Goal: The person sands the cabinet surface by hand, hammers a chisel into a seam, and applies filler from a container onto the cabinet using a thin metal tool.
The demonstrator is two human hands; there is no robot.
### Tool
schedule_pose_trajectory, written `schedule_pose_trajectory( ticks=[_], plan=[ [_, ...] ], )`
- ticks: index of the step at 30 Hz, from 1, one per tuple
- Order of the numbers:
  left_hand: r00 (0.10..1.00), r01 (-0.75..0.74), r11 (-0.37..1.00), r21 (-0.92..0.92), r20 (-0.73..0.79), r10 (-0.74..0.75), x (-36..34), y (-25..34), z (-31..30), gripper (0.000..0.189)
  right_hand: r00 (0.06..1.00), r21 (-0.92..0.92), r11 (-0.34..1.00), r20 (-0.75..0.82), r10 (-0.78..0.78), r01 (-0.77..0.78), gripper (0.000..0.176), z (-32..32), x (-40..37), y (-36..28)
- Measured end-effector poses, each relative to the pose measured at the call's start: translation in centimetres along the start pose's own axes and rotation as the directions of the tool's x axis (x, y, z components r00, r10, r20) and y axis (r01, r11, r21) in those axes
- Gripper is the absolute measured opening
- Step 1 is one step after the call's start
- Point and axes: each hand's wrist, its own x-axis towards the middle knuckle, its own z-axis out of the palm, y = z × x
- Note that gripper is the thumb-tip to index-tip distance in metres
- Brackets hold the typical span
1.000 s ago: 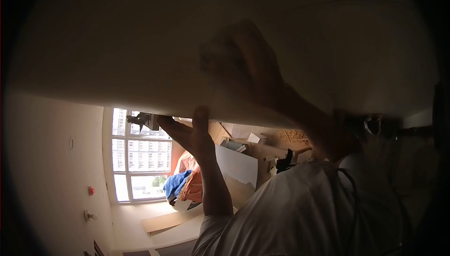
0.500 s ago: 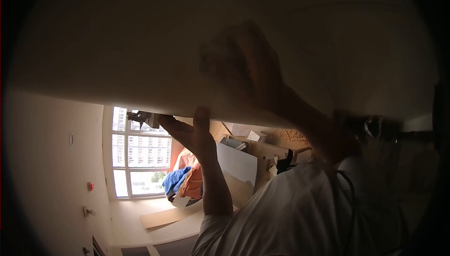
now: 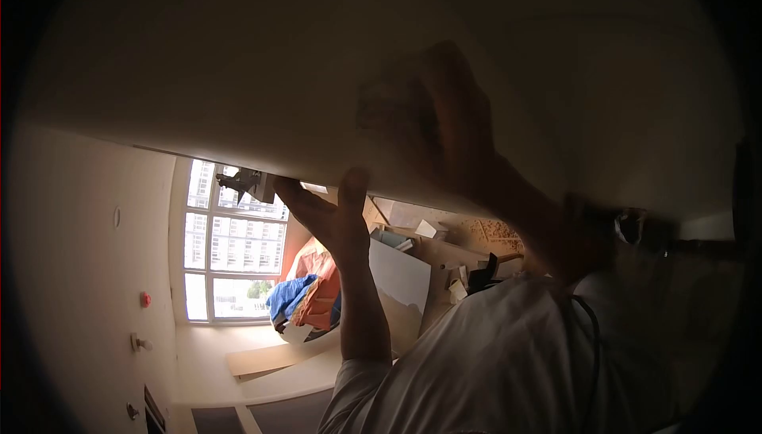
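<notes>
A large pale panel (image 3: 238, 108), mostly in deep shadow, fills the upper part of the view. My left hand (image 3: 341, 216) grips its lower edge, thumb on the near face and fingers behind. Just left of those fingers, a metal hinge-like fitting (image 3: 246, 185) sticks out at the panel's edge. My right hand (image 3: 456, 112) is curled in front of the panel's face. Its fingers are dark and blurred, so I cannot make out what they hold or whether they touch the surface.
Beyond the panel are a gridded window (image 3: 238, 243), blue and orange bags (image 3: 305, 303), and a white board (image 3: 401, 275) among boards and scraps. A long plank (image 3: 274, 358) lies nearby. The wall (image 3: 79, 275) at left carries small fittings.
My right hand has shifted slightly right and down across the panel's face. The left hand keeps its grip on the edge. The view has tilted a little, so the background sits slightly higher.
</notes>
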Motion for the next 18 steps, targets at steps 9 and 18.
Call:
schedule_pose_trajectory(
  ticks=[9, 18],
  plan=[
    [0.987, 0.013, 1.000, 0.017, 0.158, -0.015, 0.8, 0.0, -2.1, 0.074, 0.998, -0.038, 0.997, -0.023, -0.063, 0.063, 0.043, 0.2, 0.5, -0.9],
    [0.971, -0.008, 0.999, 0.035, 0.240, -0.001, 1.6, 0.0, -3.5, 0.063, 0.998, -0.046, 0.998, 0.030, -0.051, 0.053, 0.044, 0.5, -0.7, -1.9]
  ],
)
